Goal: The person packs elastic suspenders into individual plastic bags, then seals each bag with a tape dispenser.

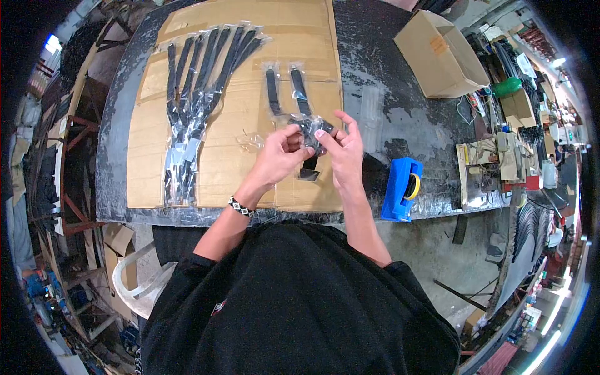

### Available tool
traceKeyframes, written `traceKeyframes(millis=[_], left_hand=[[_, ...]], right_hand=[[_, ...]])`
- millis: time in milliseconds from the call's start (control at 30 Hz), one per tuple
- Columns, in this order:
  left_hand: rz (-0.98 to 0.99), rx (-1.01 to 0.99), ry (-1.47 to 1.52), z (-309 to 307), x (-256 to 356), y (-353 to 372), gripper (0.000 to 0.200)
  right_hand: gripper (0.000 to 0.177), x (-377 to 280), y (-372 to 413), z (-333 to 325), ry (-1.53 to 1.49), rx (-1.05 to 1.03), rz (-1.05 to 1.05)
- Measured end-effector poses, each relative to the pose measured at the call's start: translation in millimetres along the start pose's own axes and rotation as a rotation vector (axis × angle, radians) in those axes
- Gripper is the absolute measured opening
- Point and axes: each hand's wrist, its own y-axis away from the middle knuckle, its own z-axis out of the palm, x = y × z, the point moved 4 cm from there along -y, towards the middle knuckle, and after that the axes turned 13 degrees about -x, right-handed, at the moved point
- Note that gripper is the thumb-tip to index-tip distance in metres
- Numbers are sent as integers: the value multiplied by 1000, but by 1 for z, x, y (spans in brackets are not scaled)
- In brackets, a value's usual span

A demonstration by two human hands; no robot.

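Note:
Both my hands are over the cardboard sheet, fingers closed on a bunched black strap [310, 139] partly covered in clear plastic. My left hand [281, 153], with a patterned bracelet at the wrist, pinches it from the left. My right hand [342, 150] grips it from the right, thumb on top and one finger raised. A dark end of the strap hangs below my fingers. Just beyond my hands lie two black strips in clear sleeves, a left strip [272, 90] and a right strip [299, 89]; whether they join the held strap is hidden.
On the cardboard sheet [234, 137], a fanned bundle of sleeved black straps [197, 94] lies at left. A blue tape dispenser [400, 190] with yellow tape stands at right on the dark worn table [369, 37]. An open cardboard box [437, 56] sits at the back right.

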Motion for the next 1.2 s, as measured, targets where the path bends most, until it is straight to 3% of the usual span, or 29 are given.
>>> traceKeyframes(millis=[67,200,367,567,867,1067,1200], left_hand=[[1,55,112,4,4,1,24],[5,30,23,1,-1,0,27],[-116,-31,-159,-2,-13,2,30],[30,53,114,-2,-9,-1,23],[-23,113,-63,2,0,-1,8],[-70,44,-182,3,-3,1,17],[-21,-8,-75,5,-3,7,30]], right_hand=[[64,0,1,0,42,-47,6],[62,3,-1,-1,155,-88,-58],[55,8,-6,-8,142,24,-36],[53,-3,-1,-2,100,-8,9],[59,2,-4,-3,173,-32,-29],[61,8,-5,-11,122,46,-39],[58,8,-3,-9,52,62,-38]])
